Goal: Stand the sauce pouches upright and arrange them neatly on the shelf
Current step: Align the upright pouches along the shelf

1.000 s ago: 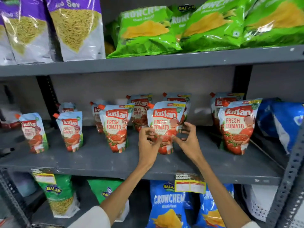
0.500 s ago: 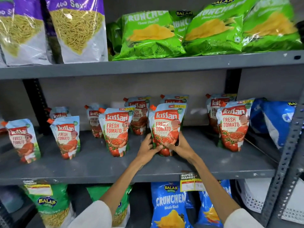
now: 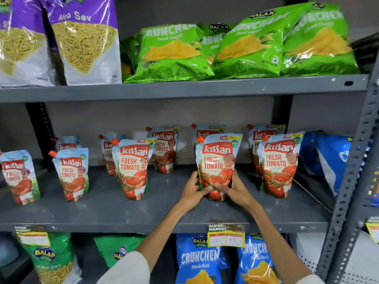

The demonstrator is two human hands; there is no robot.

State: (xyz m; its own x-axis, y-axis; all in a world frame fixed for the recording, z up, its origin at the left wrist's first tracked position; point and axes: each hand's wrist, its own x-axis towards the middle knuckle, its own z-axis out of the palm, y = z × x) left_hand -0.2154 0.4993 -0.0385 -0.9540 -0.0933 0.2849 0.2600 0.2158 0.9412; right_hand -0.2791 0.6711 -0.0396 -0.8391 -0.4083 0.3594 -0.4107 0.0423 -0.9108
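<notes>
Head view: leftmost ketchup pouch (image 3: 17, 176) cut off by frame edge; rear-row pouches (image 3: 207, 133) mostly hidden behind front row. Left hand (image 3: 193, 190) and right hand (image 3: 235, 189) press held pouch (image 3: 218, 167) from both sides, upright on middle shelf (image 3: 143, 218). Blue bags (image 3: 328, 160) partly behind upright post (image 3: 352, 160).

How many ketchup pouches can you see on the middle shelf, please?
10: front row five, the fourth held by both hands; back row five. More may be hidden.
</notes>
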